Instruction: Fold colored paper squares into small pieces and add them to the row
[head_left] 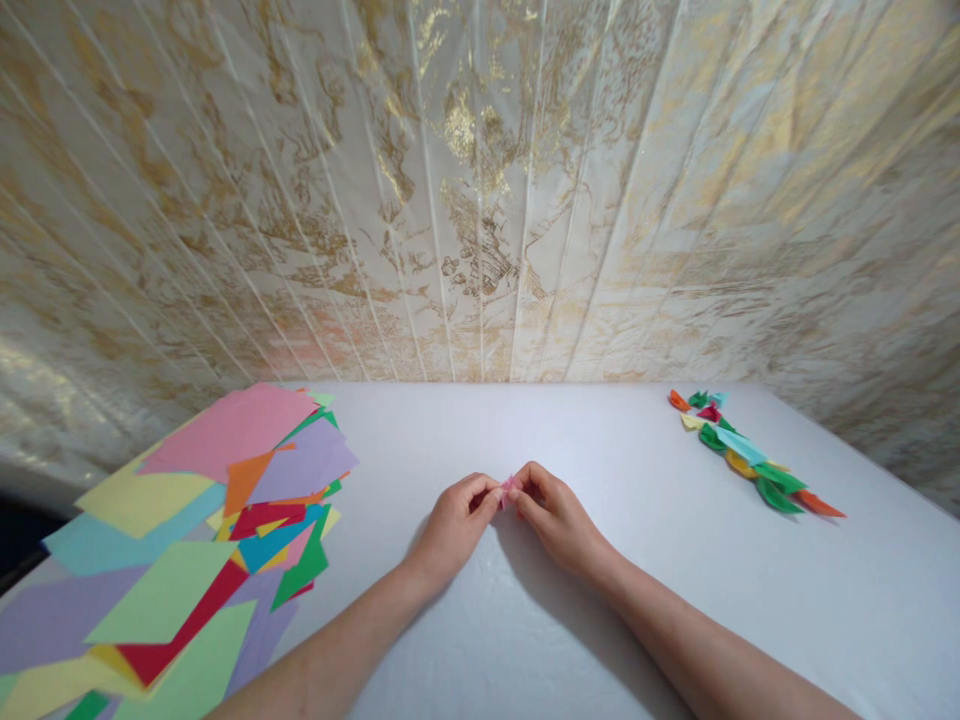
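Observation:
Between the fingertips of both hands is a small folded piece of pink paper (508, 489), held a little above the white table (420, 430). My left hand (459, 515) pinches its left side, thumb against the curled fingers. From the other side my right hand (555, 510) grips it in the same way, the two hands almost touching. Fingers cover most of the paper, so its exact folded shape is hidden. A few pink points stick out above and below the fingertips.
Loose coloured paper sheets (232, 430) and smaller scraps spread over the table's left side. Several small folded paper pieces (739, 445) in green, orange, yellow, blue and red lie in a slanting row at the right. A white and gold curtain (480, 200) hangs behind the table.

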